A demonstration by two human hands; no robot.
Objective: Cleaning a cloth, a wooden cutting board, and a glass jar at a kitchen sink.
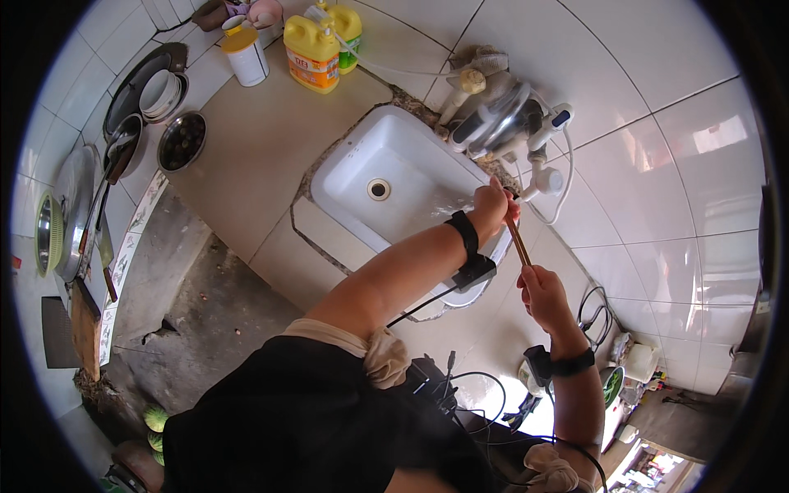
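Note:
A pair of brown chopsticks [518, 240] spans the gap between my two hands, over the right-hand rim of a white ceramic sink [370, 142]. My left hand [491, 206] is closed around one end, close beside the white tap [545, 183]. At the other end, the fingers of my right hand [545, 296] pinch the sticks. Water appears to splash in the basin just left of my left hand. The tap's outlet is partly hidden behind that hand. The drain hole [378, 190] shows uncovered.
Yellow detergent jugs [312, 55] and a white canister [245, 58] stand behind the sink. A metal bowl with dark round items [182, 142] sits on the left. Metal basins [493, 120] lean near the tap. A black cable [596, 314] loops on the right counter.

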